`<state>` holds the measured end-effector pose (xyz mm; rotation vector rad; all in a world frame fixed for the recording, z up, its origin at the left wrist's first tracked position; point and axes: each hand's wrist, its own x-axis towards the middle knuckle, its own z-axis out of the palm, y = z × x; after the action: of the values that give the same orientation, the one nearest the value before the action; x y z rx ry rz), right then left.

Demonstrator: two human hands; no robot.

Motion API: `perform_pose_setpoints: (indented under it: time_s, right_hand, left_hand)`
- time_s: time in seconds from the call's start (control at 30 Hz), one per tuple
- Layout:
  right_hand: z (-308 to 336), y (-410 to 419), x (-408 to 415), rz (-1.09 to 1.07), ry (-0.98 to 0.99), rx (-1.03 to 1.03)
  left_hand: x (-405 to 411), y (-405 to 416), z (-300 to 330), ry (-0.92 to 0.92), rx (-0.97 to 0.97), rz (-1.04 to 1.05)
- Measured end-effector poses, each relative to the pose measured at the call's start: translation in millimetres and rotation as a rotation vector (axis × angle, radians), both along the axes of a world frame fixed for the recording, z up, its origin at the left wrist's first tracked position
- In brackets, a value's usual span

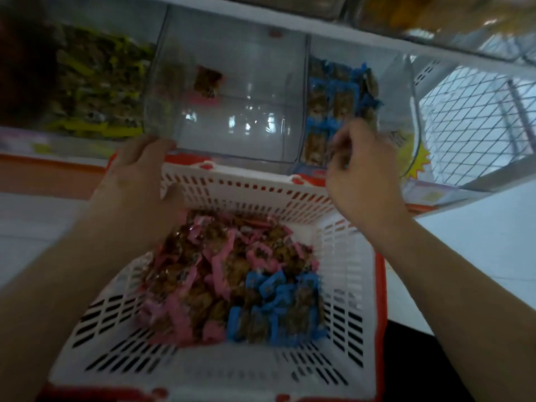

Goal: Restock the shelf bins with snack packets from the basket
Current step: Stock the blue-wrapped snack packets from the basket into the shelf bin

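Far left on the shelf: a clear bin [95, 82] heaped with yellow-wrapped packets [87, 71]; wrapper print too blurred to read.

My left hand [136, 181] sits at the near left corner of the middle bin [232, 94], fingers bent over its front edge, thumb against the far rim of the basket [342, 285]. This grip is on the bin's edge. The middle bin is nearly bare: one pink-wrapped packet [207, 82] lies inside towards the back left.

Below, between my forearms, the white slotted basket with red trim holds the stock: pink packets [197, 274] fill the left and centre, blue packets [278, 303] are bunched at the right front. Its far wall stands just beside the bin fronts.

My right hand [356, 172] is raised at the front of the right bin [362, 111], fingers curled narrowly together; motion blur, so I cannot tell whether they pinch a packet. That bin holds blue-wrapped packets [336, 91] stacked in rows.

A yellow starburst sticker [417, 161] is on the right bin's front, text unreadable. Far right: white wire mesh [475, 123].
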<state>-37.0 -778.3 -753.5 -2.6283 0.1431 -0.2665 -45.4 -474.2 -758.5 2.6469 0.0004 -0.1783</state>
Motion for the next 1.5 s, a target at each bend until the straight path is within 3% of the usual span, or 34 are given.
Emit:
perform_pose_setpoints:
  time_s: [0.1,0.2,0.33,0.57,0.7,0.8,1.0,1.1,1.5]
  right_hand:
    - [-14,35,-52,0.249,0.370,0.030]
    - [-49,62,-86,0.514,0.735,-0.078]
    - [-80,87,-116,0.792,1.012,-0.230]
    - [-99,93,-118,0.767,0.917,-0.373]
    - [-65,79,-88,0.400,0.881,0.030]
    - [-25,72,-70,0.221,0.730,0.399]
    - [16,59,-63,0.213,0.632,0.722]
    - [14,53,-60,0.133,0.631,0.816]
    - [15,20,-41,0.260,0.409,0.527]
  left_hand:
    - [-6,24,-4,0.108,0.075,0.086]
    - [-16,35,-8,0.293,0.081,0.145]
    - [-29,42,-11,0.305,0.027,0.096]
    - [-27,46,-4,0.353,-0.039,0.116]
    - [-22,43,0,0.207,0.107,0.107]
    - [-20,30,13,0.063,0.000,0.034]
    - [-32,-10,26,0.390,-0.462,-0.280]
    - [-34,-20,27,0.429,-0.599,-0.257]
    - [-39,-77,37,0.328,-0.571,-0.258]
